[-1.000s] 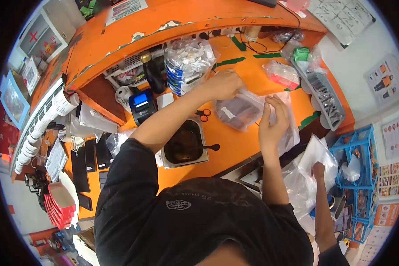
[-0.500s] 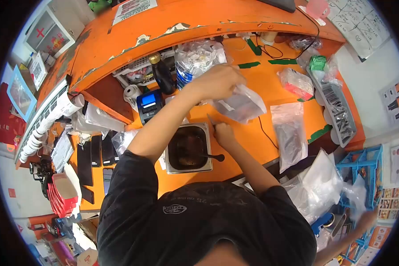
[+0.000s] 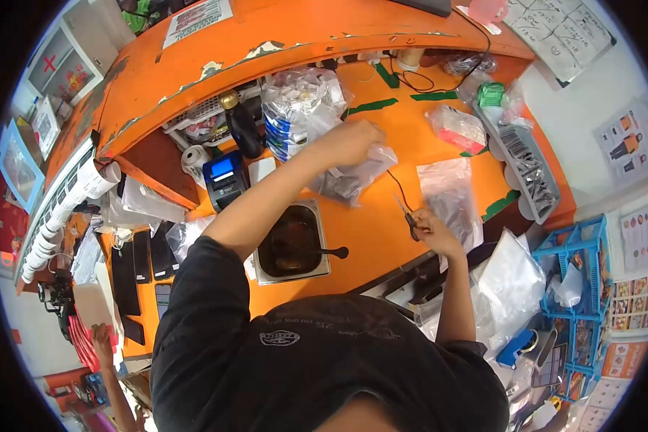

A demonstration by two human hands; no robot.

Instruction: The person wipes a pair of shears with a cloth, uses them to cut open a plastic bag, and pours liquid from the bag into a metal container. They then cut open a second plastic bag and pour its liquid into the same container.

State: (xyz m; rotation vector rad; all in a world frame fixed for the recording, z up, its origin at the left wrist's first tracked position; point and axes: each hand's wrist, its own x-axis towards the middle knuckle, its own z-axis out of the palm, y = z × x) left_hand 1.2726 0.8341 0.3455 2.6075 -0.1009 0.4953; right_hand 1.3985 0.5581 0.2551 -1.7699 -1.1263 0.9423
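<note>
My left hand (image 3: 354,141) reaches over the orange counter, fingers closed on a clear plastic bag (image 3: 358,178) that hangs below it; the grip itself is partly hidden. In my right hand (image 3: 433,232) is a pair of dark-handled scissors (image 3: 410,219), its blades pointing away from me toward the bag. Beside that hand lies another clear plastic packet (image 3: 450,191). Nearer my body stands a steel pan (image 3: 324,237) of dark liquid, with a black ladle (image 3: 337,253) resting across its rim. Just behind my left hand sits a large clear bag of small packets (image 3: 306,101).
A label printer (image 3: 225,178) and a dark bottle (image 3: 242,126) stand at the left back. Several phones (image 3: 142,255) lie further left. A grey tray of sachets (image 3: 529,169) lines the right edge. Another person's hand (image 3: 102,344) shows at lower left.
My right hand has moved right with the scissors, away from the pan. My left hand stays on the bag, which hangs lower. The other person's arm at right is gone; one shows at left.
</note>
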